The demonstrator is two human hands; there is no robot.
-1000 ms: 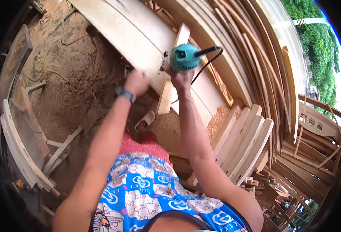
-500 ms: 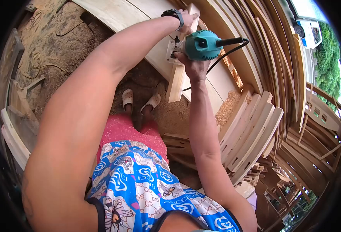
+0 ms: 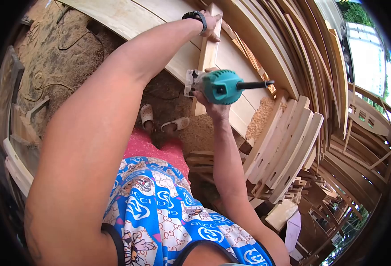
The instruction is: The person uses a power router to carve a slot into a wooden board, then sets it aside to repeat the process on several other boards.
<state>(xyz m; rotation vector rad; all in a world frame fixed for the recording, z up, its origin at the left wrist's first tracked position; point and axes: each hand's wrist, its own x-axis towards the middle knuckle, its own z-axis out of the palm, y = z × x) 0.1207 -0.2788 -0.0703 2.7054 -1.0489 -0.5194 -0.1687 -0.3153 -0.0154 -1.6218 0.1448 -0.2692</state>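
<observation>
A light wooden piece lies across the pale workbench boards. My left hand, below a dark wristwatch, grips its far end with the fingers around the edges. My right hand is wrapped round the body of a teal power router. The router's clear base rests at the near part of the piece and sticks out past its left side. The router's bit and some of my right fingers are hidden.
Slotted wooden pieces are stacked at the right, beside wood shavings. Long curved boards stand behind them. The router's black cord points right. My feet are on the dusty ground below the bench.
My right hand and the router have moved toward my body along the wooden piece, baring more of its middle. My left hand stays at the far end, its fingers shifted slightly.
</observation>
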